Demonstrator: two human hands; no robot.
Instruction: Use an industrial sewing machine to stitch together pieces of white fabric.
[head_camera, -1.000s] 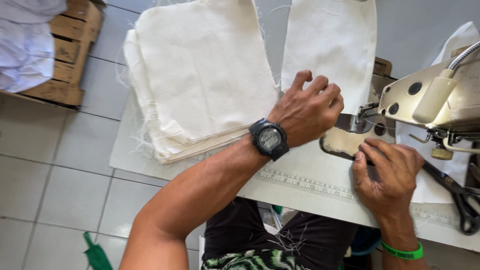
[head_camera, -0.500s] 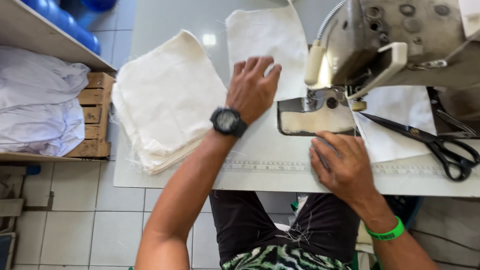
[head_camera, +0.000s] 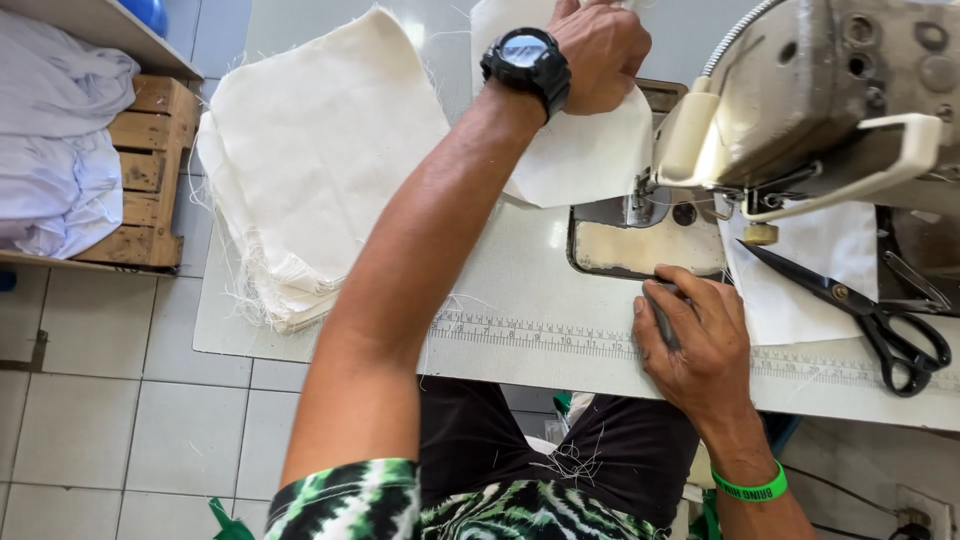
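Observation:
My left hand (head_camera: 598, 52), with a black watch on its wrist, is stretched far forward and grips a piece of cream fabric (head_camera: 580, 150) that lies behind the needle of the grey sewing machine (head_camera: 830, 90). Nearer the table's front edge, my right hand (head_camera: 695, 335), with a green wristband, rests flat on the white table (head_camera: 520, 290) just in front of the metal needle plate (head_camera: 640, 245). A small dark tool shows under its fingers; I cannot tell whether it is held.
A stack of cream fabric pieces (head_camera: 320, 160) with frayed edges lies at the table's left. Black scissors (head_camera: 865, 310) rest on white cloth at the right. A ruler strip (head_camera: 560, 340) runs along the front edge. A wooden crate (head_camera: 145, 170) and white cloth (head_camera: 55, 140) sit on a shelf at left.
My left hand has pushed the fabric piece farther back, past the needle, uncovering the needle plate. My right hand has stayed at the front of the plate.

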